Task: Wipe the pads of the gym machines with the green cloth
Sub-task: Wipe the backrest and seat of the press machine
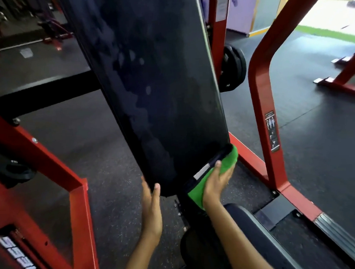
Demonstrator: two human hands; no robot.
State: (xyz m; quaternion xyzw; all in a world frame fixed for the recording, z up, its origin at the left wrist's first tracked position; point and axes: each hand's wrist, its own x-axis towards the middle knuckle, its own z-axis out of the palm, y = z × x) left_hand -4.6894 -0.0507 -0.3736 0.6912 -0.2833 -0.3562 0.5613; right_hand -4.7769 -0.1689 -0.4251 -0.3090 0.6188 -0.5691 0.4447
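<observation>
The long black back pad [159,89] stands tilted, its face mottled with smears (dull patches against a darker sheen). At the pad's lower end, the right hand [216,183] presses the green cloth [222,165] against the bottom right edge, thumb on top and fingers curled round the bunched fabric. The left hand [152,206] sits at the pad's lower left corner, fingers straight, fingertips touching the edge, holding nothing. Below the pad a dark seat pad [251,229] shows; the red frame [261,100] rises to the pad's right.
</observation>
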